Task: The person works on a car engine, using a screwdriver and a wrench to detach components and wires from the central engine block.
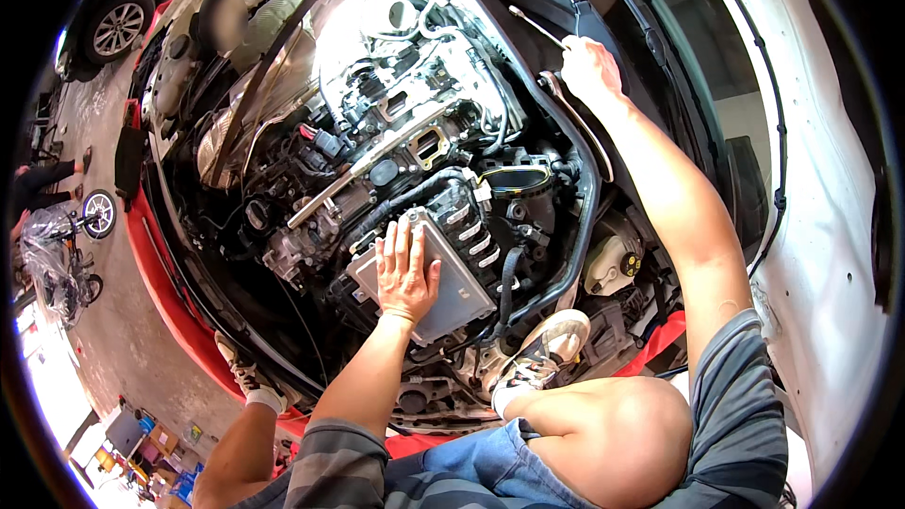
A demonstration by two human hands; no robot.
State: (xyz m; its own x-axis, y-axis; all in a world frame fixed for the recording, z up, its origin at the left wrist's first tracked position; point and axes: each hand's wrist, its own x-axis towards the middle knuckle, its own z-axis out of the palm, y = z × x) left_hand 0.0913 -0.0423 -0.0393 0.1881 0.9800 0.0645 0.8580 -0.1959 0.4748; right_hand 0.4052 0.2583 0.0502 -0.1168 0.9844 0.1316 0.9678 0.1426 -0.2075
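My left hand [405, 273] lies flat, fingers stretched out, on a flat silver metal box [457, 294] in the near part of the engine bay. My right hand [592, 71] is closed at the far right, over the black trim by the windscreen. From its fingers a slim silver hand tool [539, 29] sticks out to the left, its small head at the far end; the exact kind is unclear. Just below that hand, a long curved metal piece [582, 123] rests along the bay's edge. The engine [396, 146] lies exposed between my hands.
My shoe [556, 339] stands inside the bay's near edge, beside a fluid reservoir [615, 264] with a black cap. Another shoe [243, 365] rests by the red front bumper [170, 292]. A black rubber seal [580, 217] borders the bay. A person and a small motorbike [68, 245] are at far left.
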